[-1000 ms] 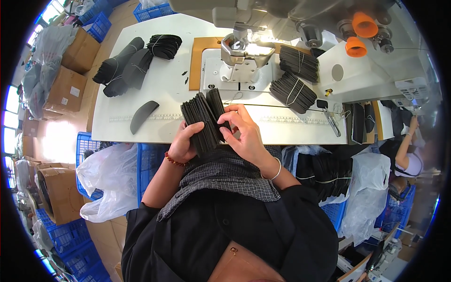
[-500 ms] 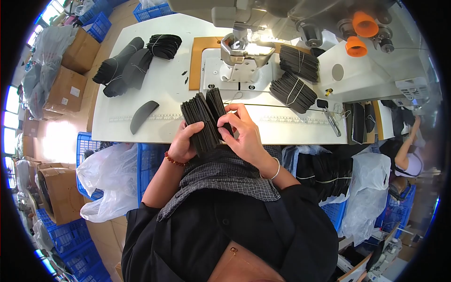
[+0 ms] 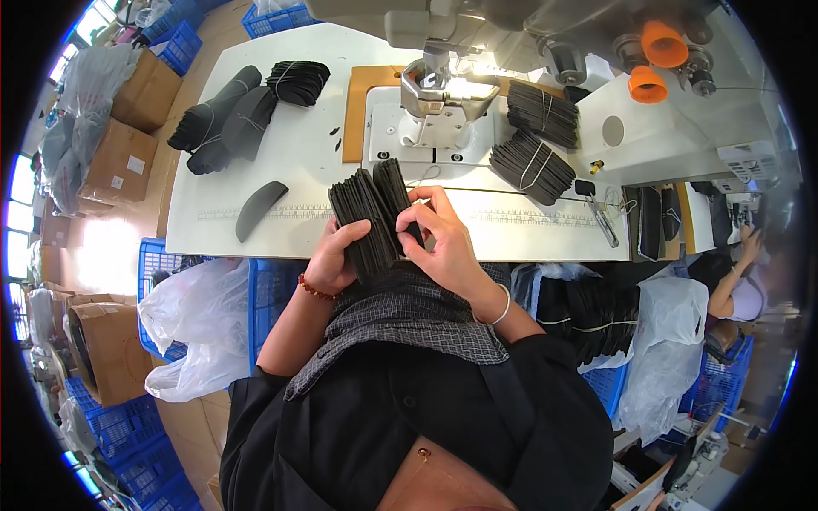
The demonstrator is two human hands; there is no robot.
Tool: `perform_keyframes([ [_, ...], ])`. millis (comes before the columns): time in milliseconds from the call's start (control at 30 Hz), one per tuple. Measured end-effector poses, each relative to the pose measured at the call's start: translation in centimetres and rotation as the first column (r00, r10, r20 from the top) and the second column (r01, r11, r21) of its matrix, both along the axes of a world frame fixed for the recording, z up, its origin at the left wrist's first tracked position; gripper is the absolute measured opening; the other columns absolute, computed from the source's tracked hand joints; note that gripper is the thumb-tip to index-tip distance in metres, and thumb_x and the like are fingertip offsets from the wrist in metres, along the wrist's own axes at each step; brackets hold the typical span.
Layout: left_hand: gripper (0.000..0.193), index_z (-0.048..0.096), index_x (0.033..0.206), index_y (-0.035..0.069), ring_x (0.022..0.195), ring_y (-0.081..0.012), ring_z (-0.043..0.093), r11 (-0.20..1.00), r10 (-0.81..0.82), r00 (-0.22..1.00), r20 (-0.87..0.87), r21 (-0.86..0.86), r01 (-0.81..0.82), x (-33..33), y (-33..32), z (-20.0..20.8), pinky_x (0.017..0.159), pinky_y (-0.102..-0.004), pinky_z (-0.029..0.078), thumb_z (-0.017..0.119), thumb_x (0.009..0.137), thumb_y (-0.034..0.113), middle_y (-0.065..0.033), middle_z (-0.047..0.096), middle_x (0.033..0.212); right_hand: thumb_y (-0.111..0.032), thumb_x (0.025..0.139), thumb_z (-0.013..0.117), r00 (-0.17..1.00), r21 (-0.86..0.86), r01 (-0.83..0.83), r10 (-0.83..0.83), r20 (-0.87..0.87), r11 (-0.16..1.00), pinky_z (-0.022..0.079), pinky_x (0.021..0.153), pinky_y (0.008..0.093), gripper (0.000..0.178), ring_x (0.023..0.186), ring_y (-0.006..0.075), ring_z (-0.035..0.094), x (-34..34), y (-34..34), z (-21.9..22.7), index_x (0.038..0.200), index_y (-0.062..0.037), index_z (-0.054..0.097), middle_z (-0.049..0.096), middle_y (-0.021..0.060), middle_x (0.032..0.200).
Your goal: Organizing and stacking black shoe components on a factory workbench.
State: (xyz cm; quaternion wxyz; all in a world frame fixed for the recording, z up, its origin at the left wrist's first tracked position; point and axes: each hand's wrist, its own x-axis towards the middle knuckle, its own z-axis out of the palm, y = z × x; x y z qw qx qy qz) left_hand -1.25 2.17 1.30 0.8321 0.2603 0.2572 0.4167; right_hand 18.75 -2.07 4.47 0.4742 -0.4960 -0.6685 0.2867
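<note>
A thick stack of black fabric pieces (image 3: 361,223) is between my hands at the front edge of the white table. My left hand (image 3: 335,255) is closed round its left side, thumb across the front. The stack is parted at the top into a thick left portion and a thinner right one. My right hand (image 3: 437,241) pinches the right portion between thumb and fingers. A single dark grey curved piece (image 3: 261,210) lies on the table to the left. Straight ahead stands a sewing machine (image 3: 447,94), its head beyond the stack.
Tied bundles of dark pieces (image 3: 230,121) lie at the back left, and two more tied bundles (image 3: 532,167) sit right of the machine. Thread snips (image 3: 603,223) rest near the right edge. Blue crates with plastic bags (image 3: 200,311) flank my lap. A person (image 3: 740,285) works at far right.
My hands and the stack stay almost still, with only a very slight shift. At far right, the other person's arm has moved down a little.
</note>
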Motion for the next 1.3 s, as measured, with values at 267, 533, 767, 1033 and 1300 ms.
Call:
perform_keyframes([
  [267,0.040,0.054,0.132,-0.002,0.099,-0.0241,0.072,1.000,0.015,1.000,0.001,0.011,-0.015,0.1,0.0,0.0,0.084,-0.0402,0.063,0.062,0.095,0.011,-0.0144,0.068,0.119,-0.005,0.081,0.075,1.000,0.014,-0.017,0.017,-0.004,1.000,0.049,0.059,0.0267,0.018,0.070,0.0137,0.057,-0.1,-0.1,0.5,0.096,-0.0116,0.067,0.055,0.0083,0.117],
  [533,0.040,0.053,0.132,-0.002,0.100,-0.0242,0.072,1.000,0.002,1.000,0.010,0.001,-0.002,-0.1,0.1,-0.2,0.084,-0.0405,0.063,0.062,0.095,0.009,-0.0144,0.067,0.118,-0.005,0.082,0.075,0.993,-0.146,-0.057,0.041,-0.110,0.988,0.045,0.069,0.0258,0.019,0.079,0.0129,0.053,0.0,-0.2,0.2,0.099,-0.0099,0.068,0.051,0.0085,0.122],
  [767,0.042,0.052,0.133,-0.002,0.101,-0.0250,0.072,1.000,-0.004,1.000,0.015,0.014,0.003,0.1,0.1,0.1,0.087,-0.0417,0.063,0.062,0.095,0.012,-0.0152,0.067,0.120,-0.004,0.080,0.074,1.000,-0.006,-0.012,0.012,0.016,1.000,0.049,0.061,0.0272,0.022,0.067,0.0123,0.056,-0.2,-0.2,0.3,0.099,-0.0132,0.066,0.053,0.0079,0.117],
  [1033,0.042,0.053,0.134,-0.003,0.105,-0.0247,0.071,0.999,-0.025,1.000,0.015,0.034,0.024,-0.1,0.1,-0.2,0.088,-0.0412,0.062,0.063,0.095,0.013,-0.0150,0.067,0.122,-0.005,0.080,0.075,0.999,0.025,-0.005,0.006,-0.043,1.000,0.050,0.061,0.0294,0.021,0.077,0.0161,0.060,-0.5,0.1,-0.6,0.098,-0.0131,0.066,0.052,0.0098,0.117],
  [1300,0.044,0.052,0.134,-0.003,0.104,-0.0245,0.071,0.999,-0.031,0.999,0.017,0.039,0.030,-0.2,0.2,-0.3,0.089,-0.0417,0.062,0.063,0.095,0.013,-0.0144,0.066,0.123,-0.004,0.079,0.074,0.999,0.033,-0.016,0.015,0.045,0.999,0.052,0.064,0.0312,0.021,0.084,0.0182,0.061,-0.5,-0.1,0.0,0.097,-0.0132,0.067,0.052,0.0110,0.119],
])
